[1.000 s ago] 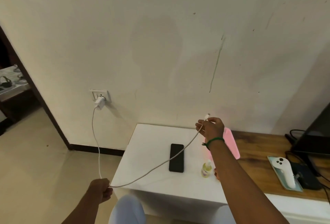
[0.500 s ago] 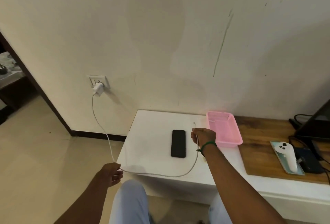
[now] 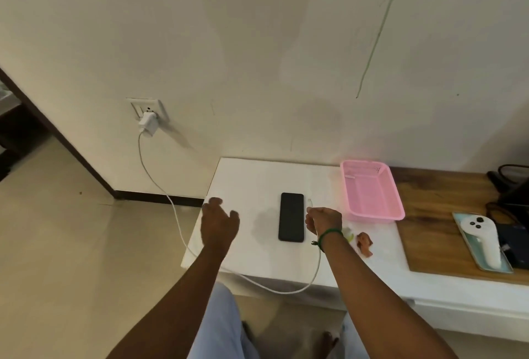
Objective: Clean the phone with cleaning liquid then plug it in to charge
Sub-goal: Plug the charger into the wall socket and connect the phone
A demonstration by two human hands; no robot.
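White table [image 3: 243, 181] pushed up to the wall, near enough to the socket for a lead to reach. Pink basket [image 3: 372, 192] at its right rear, clear of the working space. Phone [image 3: 291, 217] flat and face up mid-table, probably laid so for wiping and plugging. Left hand [image 3: 219, 224] spread over the table's left edge, holding nothing, likely ready to steady the phone. Right hand [image 3: 323, 219] just right of the phone, pinching the cable [image 3: 174, 209] near its free end (tip not yet in the port). Slack looped below the table front, then up to the charger [image 3: 148, 123] in the wall. Small bottle [image 3: 347, 233] and brown cloth [image 3: 364, 244] beside the right wrist, seemingly set aside once cleaning was done.
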